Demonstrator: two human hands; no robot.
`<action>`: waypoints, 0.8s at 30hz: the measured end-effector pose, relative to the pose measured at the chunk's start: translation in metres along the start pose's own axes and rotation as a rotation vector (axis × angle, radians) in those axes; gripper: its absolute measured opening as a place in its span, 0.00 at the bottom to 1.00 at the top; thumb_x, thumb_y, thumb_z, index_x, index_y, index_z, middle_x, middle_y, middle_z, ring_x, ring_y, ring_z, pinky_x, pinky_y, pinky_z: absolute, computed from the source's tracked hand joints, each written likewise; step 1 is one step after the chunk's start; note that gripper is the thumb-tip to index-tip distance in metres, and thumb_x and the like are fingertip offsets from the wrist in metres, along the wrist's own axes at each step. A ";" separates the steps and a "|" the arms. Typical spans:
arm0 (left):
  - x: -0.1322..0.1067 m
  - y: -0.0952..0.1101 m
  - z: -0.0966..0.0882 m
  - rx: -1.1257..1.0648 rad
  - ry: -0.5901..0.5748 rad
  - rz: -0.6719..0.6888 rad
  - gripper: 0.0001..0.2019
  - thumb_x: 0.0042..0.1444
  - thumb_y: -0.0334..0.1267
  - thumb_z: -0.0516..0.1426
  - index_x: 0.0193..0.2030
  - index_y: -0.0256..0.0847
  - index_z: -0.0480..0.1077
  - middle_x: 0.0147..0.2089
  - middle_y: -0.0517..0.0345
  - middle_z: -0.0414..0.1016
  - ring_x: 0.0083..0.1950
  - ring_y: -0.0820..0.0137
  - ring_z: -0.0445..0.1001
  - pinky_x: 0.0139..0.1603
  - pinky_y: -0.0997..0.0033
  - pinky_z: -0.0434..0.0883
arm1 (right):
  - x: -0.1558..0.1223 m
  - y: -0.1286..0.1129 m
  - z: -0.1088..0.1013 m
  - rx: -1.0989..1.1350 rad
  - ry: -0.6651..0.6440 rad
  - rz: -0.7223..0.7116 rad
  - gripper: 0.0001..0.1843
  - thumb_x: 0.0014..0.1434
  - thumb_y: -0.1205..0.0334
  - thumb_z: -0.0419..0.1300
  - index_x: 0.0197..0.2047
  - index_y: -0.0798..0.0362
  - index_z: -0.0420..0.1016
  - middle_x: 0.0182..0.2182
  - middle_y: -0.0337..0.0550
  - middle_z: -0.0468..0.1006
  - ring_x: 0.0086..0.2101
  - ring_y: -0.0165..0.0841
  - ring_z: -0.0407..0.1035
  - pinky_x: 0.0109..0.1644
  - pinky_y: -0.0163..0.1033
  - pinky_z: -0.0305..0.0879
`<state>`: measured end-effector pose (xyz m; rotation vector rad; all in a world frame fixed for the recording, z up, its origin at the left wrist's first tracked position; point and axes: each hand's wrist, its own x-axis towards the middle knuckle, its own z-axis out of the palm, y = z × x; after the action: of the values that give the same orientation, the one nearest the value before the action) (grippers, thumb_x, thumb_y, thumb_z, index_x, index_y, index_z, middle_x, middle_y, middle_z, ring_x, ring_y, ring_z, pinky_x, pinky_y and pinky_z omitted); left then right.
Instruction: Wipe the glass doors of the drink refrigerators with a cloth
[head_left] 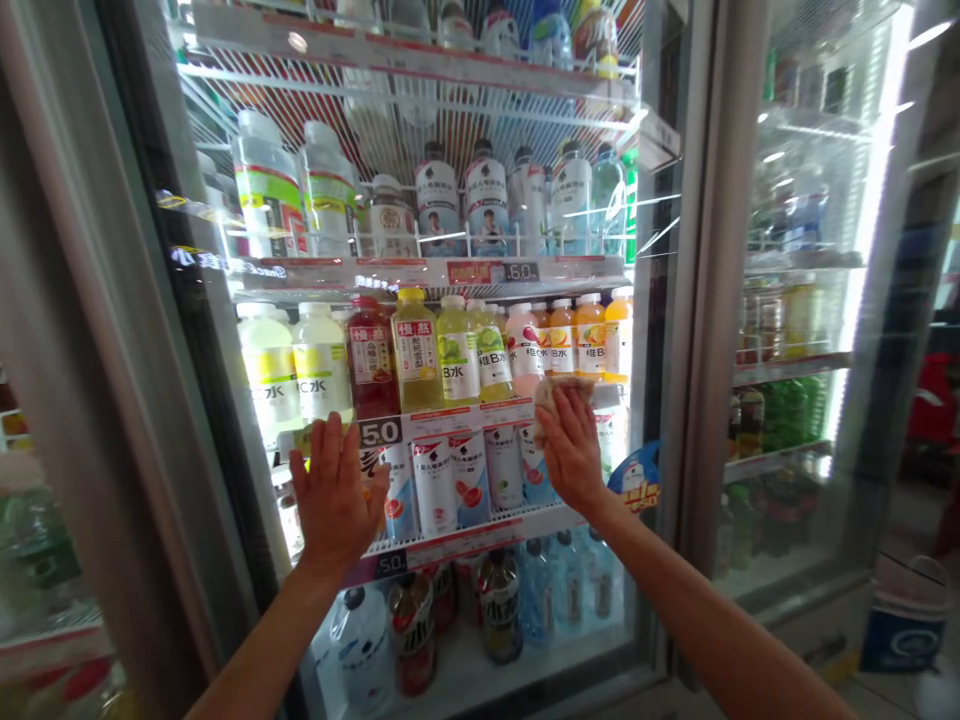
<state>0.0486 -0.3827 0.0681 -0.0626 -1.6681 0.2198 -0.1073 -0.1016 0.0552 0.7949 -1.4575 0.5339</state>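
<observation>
My right hand [570, 450] presses a light, crumpled cloth [549, 400] to the glass door of a drinks fridge, in front of the orange and pink bottles. Part of the cloth is hidden under the fingers. On the left, my left hand [336, 500] is raised palm forward with its fingers apart and nothing in it, at or close to the glass; whether it touches I cannot tell. Behind the glass, a red bottle [369, 375] and a yellow-green bottle [417, 365] stand upright between the two hands.
A metal door frame [709, 330] runs down the right side, with another lit fridge section beyond it. A blue sticker [636, 478] is on the glass beside my right wrist. Several shelves hold bottles behind price strips. A blue and white bucket [904, 630] stands at far right.
</observation>
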 end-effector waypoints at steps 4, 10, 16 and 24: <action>0.014 0.002 0.003 -0.011 0.006 0.017 0.35 0.59 0.42 0.51 0.69 0.41 0.38 0.71 0.47 0.42 0.72 0.63 0.39 0.69 0.55 0.40 | 0.009 0.019 -0.004 -0.087 0.105 0.073 0.34 0.62 0.68 0.45 0.68 0.39 0.40 0.68 0.37 0.45 0.65 0.43 0.45 0.64 0.60 0.50; 0.026 0.010 0.011 -0.010 0.004 0.043 0.35 0.59 0.42 0.52 0.69 0.41 0.38 0.70 0.45 0.44 0.71 0.62 0.41 0.69 0.54 0.42 | 0.029 0.006 -0.001 -0.069 0.085 0.051 0.36 0.62 0.68 0.45 0.69 0.41 0.35 0.68 0.37 0.44 0.65 0.42 0.43 0.65 0.59 0.50; 0.028 0.015 0.012 -0.027 -0.006 0.045 0.35 0.59 0.42 0.51 0.69 0.42 0.39 0.71 0.47 0.44 0.71 0.60 0.42 0.69 0.53 0.42 | 0.040 0.019 -0.006 -0.147 0.105 0.062 0.36 0.62 0.69 0.44 0.69 0.39 0.34 0.68 0.37 0.44 0.65 0.43 0.45 0.63 0.61 0.53; 0.054 0.019 0.012 -0.032 0.044 0.064 0.35 0.59 0.42 0.52 0.69 0.41 0.40 0.70 0.47 0.46 0.71 0.61 0.44 0.69 0.55 0.42 | 0.058 -0.011 0.001 -0.035 -0.040 -0.156 0.38 0.61 0.68 0.47 0.69 0.39 0.32 0.67 0.35 0.47 0.65 0.39 0.46 0.65 0.54 0.54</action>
<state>0.0295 -0.3556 0.1166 -0.1438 -1.6272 0.2386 -0.0955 -0.1175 0.1110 0.8879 -1.4241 0.3752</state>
